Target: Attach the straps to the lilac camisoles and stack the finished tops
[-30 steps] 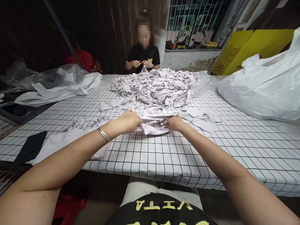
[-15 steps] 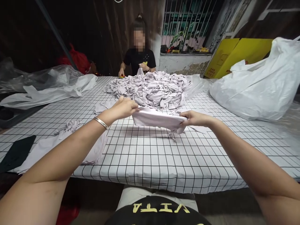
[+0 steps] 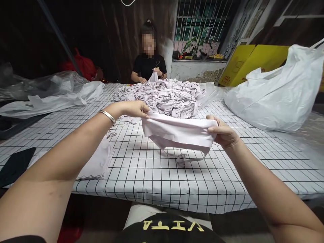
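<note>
My left hand (image 3: 133, 109) and my right hand (image 3: 222, 132) each pinch one end of a pale lilac cloth piece (image 3: 178, 133), stretched between them above the table. Its lower part sags and a thin strap end touches the checked tablecloth (image 3: 177, 182). My left wrist wears a silver bangle (image 3: 107, 116). A big heap of the same pale cloth pieces (image 3: 164, 96) lies just beyond my hands. A flat stack of such pieces (image 3: 97, 162) rests under my left forearm.
A person in a black shirt (image 3: 149, 65) sits at the far side handling cloth from the heap. A large white plastic bag (image 3: 275, 94) lies right, clear and white plastic sheets (image 3: 53, 94) left. Yellow boxes (image 3: 250, 62) stand behind. A dark cloth (image 3: 15, 165) lies at the left edge.
Both hands have lifted the cloth piece off the table and pulled it toward me, spreading it wider between them. The person opposite put down the scissors and took up cloth.
</note>
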Available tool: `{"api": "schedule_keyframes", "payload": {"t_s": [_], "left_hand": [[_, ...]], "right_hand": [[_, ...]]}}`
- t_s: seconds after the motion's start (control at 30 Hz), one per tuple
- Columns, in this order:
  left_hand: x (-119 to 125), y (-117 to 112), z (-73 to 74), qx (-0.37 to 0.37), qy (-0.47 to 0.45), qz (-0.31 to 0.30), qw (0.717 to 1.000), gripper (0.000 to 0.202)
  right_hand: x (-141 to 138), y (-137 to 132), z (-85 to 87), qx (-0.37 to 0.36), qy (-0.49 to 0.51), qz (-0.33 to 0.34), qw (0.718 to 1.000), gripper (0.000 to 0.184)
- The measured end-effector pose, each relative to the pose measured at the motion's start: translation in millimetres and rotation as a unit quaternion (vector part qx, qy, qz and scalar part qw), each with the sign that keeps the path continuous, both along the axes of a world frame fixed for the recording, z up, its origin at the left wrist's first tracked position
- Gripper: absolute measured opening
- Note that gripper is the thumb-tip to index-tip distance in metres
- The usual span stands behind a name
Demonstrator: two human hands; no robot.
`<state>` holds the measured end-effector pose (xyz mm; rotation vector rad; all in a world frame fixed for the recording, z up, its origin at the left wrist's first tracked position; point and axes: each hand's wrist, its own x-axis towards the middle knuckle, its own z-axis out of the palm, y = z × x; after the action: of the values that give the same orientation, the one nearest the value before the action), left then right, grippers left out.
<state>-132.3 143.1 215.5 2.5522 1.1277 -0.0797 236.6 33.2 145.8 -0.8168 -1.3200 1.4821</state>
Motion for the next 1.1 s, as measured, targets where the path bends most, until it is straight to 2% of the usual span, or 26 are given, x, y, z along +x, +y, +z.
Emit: {"api": "schedule_keyframes", "payload": {"t_s": [0.1, 0.17, 0.23, 0.3, 0.33, 0.4, 0.47, 0.53, 0.6, 0.67, 0.73, 0.8, 0.87, 0.93, 1.0, 1.1], "left_hand": [[13, 13, 1.4, 0.113, -0.045, 0.03, 0.992, 0.019], [38, 21, 0.2, 0.184, -0.131, 0.049, 0.973, 0.021], [71, 24, -4.6, 0.189, -0.207, 0.031, 0.96, 0.024], [100, 17, -13.5, 0.133, -0.23, -0.017, 0.964, 0.029], [109, 9, -19.7, 0.111, -0.235, -0.03, 0.965, 0.032], [113, -15, -36.1, 0.102, -0.252, -0.014, 0.962, 0.037], [100, -49, -58.5, 0.111, -0.261, 0.037, 0.958, 0.031], [82, -85, -86.8, 0.089, -0.217, 0.093, 0.968, 0.028], [67, -113, -118.4, 0.092, -0.147, 0.169, 0.97, 0.039], [63, -124, -148.3, 0.118, -0.088, 0.256, 0.955, 0.047], [65, -119, -171.5, 0.111, -0.041, 0.312, 0.943, 0.052], [69, -104, -184.4, 0.066, -0.012, 0.326, 0.943, 0.044], [68, -87, -186.8, 0.031, -0.004, 0.322, 0.946, 0.027], [62, -72, -180.9, 0.028, -0.011, 0.32, 0.947, 0.02], [52, -60, -168.9, 0.05, -0.023, 0.325, 0.944, 0.022], [36, -37, -141.4, 0.077, -0.033, 0.316, 0.945, 0.021]], "right_hand": [[-25, -22, 1.9, 0.054, -0.016, 0.076, 0.996, 0.039], [-58, -45, -0.7, 0.092, -0.084, 0.162, 0.979, 0.042], [-95, -69, -6.8, 0.132, -0.201, 0.235, 0.942, 0.064], [-120, -83, -16.7, 0.177, -0.324, 0.245, 0.896, 0.07], [-124, -84, -23.0, 0.193, -0.376, 0.221, 0.879, 0.065], [-114, -75, -37.4, 0.197, -0.458, 0.116, 0.859, 0.049], [-86, -54, -53.4, 0.17, -0.519, -0.027, 0.838, 0.032], [-55, -31, -69.5, 0.134, -0.564, -0.116, 0.806, 0.027], [-35, -14, -83.9, 0.117, -0.6, -0.14, 0.779, 0.036], [-31, -4, -95.3, 0.111, -0.639, -0.132, 0.75, 0.051], [-37, 1, -103.0, 0.104, -0.673, -0.119, 0.722, 0.058], [-42, 3, -107.3, 0.099, -0.693, -0.117, 0.705, 0.046], [-40, 5, -108.7, 0.089, -0.703, -0.122, 0.694, 0.025], [-29, 8, -107.1, 0.068, -0.713, -0.138, 0.684, 0.013], [-13, 12, -101.5, 0.059, -0.716, -0.168, 0.675, 0.012], [8, 23, -82.4, 0.095, -0.71, -0.221, 0.661, 0.012]]}}
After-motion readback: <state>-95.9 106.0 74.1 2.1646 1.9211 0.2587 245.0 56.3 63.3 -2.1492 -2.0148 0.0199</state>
